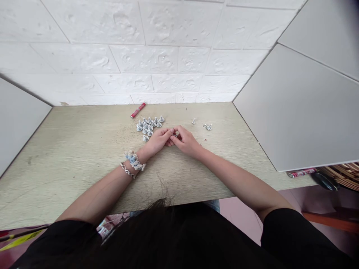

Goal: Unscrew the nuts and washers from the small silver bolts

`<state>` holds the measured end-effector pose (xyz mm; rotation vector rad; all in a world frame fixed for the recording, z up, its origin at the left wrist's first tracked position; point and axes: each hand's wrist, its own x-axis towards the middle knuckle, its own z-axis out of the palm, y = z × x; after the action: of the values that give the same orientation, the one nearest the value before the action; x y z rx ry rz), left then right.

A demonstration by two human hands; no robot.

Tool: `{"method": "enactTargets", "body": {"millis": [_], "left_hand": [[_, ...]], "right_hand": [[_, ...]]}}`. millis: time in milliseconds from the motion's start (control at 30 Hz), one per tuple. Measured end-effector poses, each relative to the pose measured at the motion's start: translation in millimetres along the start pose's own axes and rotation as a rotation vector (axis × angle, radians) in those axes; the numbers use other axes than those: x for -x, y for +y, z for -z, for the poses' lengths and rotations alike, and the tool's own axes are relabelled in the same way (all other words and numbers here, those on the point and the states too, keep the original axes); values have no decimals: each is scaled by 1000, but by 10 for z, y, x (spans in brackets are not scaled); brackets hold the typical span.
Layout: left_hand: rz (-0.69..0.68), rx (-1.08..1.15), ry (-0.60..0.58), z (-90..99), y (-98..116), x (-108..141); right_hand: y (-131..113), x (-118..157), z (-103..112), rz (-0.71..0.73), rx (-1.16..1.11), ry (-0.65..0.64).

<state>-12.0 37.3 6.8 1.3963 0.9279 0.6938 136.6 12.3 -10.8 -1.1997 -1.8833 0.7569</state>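
Seen from the head camera, two bare hands meet over a pale wood-grain table (84,149). The fingers of the left hand (160,139) and the right hand (183,140) are drawn in narrow, tips together, closed around a small metal piece (175,135); it is mostly hidden, so its exact shape cannot be told. Just beyond the fingers and to their left sits a tight cluster of silvery bolts with washers (148,126), most with their shanks pointing up; the nearest lies just beside the left hand. Farther beyond the cluster, close to the wall, a red tube (138,110) lies at a slant. Beyond the fingers and to their right, a single bolt (193,121) stands apart, and farther right a small nut (204,125) lies beside a bolt with a washer (209,127). Tiny reddish bits (205,140) dot the surface right of the right hand. The left wrist wears a blue and cream scrunchie (134,160) and a silver chain bracelet (128,170). A white brick-patterned wall (162,26) rises behind, with a plain grey panel (305,108) far to the right of the fingers and another pale panel (19,119) far to their left.
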Motion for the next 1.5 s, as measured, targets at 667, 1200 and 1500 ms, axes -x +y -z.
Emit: {"method": "enactTargets", "body": {"millis": [667, 1200, 1500], "left_hand": [[-7, -120, 3, -13, -25, 2], [30, 129, 42, 21, -32, -18], [45, 100, 68, -4, -5, 31]], "right_hand": [[-35, -4, 48, -82, -40, -109], [4, -13, 6, -4, 47, 17], [17, -28, 21, 34, 70, 34]]}}
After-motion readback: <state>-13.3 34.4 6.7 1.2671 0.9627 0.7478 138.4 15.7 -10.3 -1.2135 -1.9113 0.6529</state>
